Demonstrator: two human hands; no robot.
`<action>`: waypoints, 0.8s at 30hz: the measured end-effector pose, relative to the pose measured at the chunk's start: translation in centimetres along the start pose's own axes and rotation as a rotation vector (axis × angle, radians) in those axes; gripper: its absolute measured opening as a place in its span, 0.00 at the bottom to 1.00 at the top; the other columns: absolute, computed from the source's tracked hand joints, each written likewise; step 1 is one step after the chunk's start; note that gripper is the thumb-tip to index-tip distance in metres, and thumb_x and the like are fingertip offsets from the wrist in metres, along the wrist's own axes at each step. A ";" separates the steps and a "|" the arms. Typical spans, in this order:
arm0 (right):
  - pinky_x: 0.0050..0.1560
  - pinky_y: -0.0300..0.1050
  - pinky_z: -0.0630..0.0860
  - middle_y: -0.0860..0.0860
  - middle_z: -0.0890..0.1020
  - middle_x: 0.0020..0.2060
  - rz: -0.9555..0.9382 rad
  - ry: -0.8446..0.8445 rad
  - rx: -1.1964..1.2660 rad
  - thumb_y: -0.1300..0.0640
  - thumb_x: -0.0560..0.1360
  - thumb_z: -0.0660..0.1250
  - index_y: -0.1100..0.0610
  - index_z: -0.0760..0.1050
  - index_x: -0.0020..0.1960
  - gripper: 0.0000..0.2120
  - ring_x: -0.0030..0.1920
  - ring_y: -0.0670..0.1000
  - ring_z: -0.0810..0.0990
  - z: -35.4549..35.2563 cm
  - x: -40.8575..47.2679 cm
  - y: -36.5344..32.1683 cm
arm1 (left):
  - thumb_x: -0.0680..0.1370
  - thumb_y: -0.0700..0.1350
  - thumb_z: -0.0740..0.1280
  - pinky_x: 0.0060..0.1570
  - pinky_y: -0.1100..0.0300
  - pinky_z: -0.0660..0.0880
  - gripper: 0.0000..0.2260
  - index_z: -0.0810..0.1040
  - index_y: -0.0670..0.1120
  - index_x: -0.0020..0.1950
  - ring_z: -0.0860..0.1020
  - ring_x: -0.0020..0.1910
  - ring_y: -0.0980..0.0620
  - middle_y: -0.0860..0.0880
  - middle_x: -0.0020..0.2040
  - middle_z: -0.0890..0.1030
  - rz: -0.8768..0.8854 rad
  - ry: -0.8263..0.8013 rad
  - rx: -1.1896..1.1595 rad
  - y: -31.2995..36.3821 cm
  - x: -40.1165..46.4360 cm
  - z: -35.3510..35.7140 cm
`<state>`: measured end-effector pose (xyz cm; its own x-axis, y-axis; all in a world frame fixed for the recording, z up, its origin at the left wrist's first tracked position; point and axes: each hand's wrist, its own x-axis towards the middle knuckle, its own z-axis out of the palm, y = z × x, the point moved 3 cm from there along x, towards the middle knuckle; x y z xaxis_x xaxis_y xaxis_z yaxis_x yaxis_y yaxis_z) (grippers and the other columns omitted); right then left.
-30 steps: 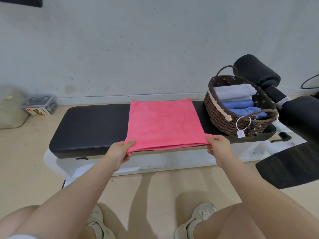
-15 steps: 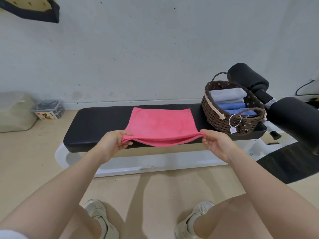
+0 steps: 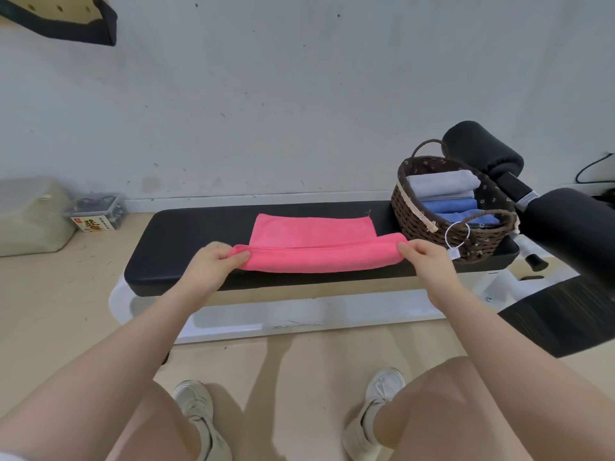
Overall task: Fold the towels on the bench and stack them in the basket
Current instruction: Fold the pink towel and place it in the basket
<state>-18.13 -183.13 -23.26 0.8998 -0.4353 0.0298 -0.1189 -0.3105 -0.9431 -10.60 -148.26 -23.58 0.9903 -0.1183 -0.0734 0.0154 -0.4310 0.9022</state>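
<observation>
Pink towel pinched at near corners by left hand and right hand — underside of fold hidden, basket contents partly obscured

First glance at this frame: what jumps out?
The bright pink towel in the middle of the black padded bench, its near edge pinched by the left hand and right hand and carried over toward the far edge. To its right, at the bench's end, a dark brown woven basket already holds folded grey and blue towels.
</observation>
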 end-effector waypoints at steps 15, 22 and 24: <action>0.41 0.44 0.61 0.53 0.76 0.38 -0.054 0.142 -0.278 0.57 0.80 0.55 0.65 0.73 0.45 0.14 0.41 0.51 0.71 4.2 9.7 3.2 | 0.81 0.50 0.57 0.48 0.57 0.74 0.12 0.79 0.49 0.49 0.78 0.46 0.52 0.52 0.47 0.81 -0.088 -0.023 -0.069 -0.6 10.0 3.8; 0.36 0.47 0.61 0.53 0.70 0.31 0.102 0.044 -0.499 0.54 0.81 0.52 0.60 0.65 0.34 0.19 0.38 0.54 0.69 6.3 15.7 5.3 | 0.81 0.52 0.57 0.42 0.53 0.73 0.16 0.75 0.42 0.44 0.73 0.38 0.47 0.45 0.38 0.74 -0.219 -0.043 0.164 -3.2 16.5 4.7; 0.38 0.46 0.63 0.52 0.71 0.31 0.133 0.036 -0.582 0.52 0.81 0.51 0.60 0.67 0.35 0.20 0.37 0.55 0.71 6.6 16.4 5.7 | 0.81 0.52 0.56 0.41 0.54 0.71 0.15 0.74 0.43 0.43 0.73 0.38 0.47 0.44 0.38 0.74 -0.217 -0.039 0.292 -3.5 17.3 5.0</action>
<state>-1.25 -186.44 -30.32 0.8479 -0.5273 -0.0550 -0.4489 -0.6590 -0.6035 5.82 -153.29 -30.15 0.9622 -0.0272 -0.2709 0.1791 -0.6863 0.7049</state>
